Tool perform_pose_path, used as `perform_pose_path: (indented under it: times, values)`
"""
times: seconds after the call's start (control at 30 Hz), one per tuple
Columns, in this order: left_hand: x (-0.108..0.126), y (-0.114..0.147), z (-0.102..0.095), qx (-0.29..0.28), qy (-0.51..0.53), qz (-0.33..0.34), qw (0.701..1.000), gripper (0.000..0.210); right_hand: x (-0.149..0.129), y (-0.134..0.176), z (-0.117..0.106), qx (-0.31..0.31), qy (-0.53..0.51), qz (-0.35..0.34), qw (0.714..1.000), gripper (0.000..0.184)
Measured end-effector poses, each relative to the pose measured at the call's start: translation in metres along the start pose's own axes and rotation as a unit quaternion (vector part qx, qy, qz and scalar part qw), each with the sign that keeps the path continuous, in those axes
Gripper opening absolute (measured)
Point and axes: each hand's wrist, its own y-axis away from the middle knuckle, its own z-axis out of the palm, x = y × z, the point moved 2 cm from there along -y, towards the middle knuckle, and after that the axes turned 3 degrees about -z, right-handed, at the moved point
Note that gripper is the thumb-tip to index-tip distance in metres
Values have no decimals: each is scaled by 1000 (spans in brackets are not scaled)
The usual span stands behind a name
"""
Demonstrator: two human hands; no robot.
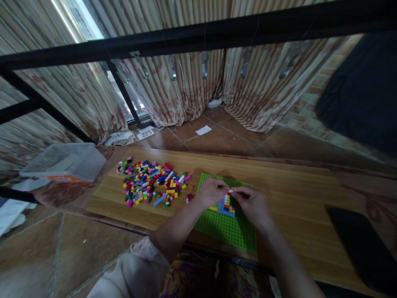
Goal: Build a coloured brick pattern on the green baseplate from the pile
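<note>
You're pinching white brick (230,191), left hand (212,192) and right hand (254,203) both gripping, screening part of green baseplate (223,229); crooked pressing could be dislodging coloured brick rows (226,210).

Dim overall. Main source looks like daylight at the window (83,20), upper left — blown out there, faint sheen on the far-left edge of the table (294,198). Shadows under the hands (211,193) darken the green baseplate (217,228). Black slab (359,244) at right nearly detail-free. Wide-lens stretch toward the edges — bricks (144,182) soft, white piece (230,191) too small to resolve.
</note>
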Motion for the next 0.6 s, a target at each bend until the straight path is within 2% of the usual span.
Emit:
perform_pose_path:
  times: [0.23,0.33,0.4,0.47,0.6]
  values:
    - [-8,-2,7,13,24,9,1000,26,10,-2,-1,-19,-58,49,997,24]
    - [-13,0,9,20,55,37,998,26,21,8,-4,41,-134,80,987,35]
    - [-14,7,6,58,94,58,992,28,27,15,-8,97,-187,105,972,39]
    - [-16,20,0,122,127,74,982,29,31,20,-12,123,-215,124,961,39]
    - [-28,61,-14,215,119,95,965,25,26,24,-20,131,-154,125,971,39]
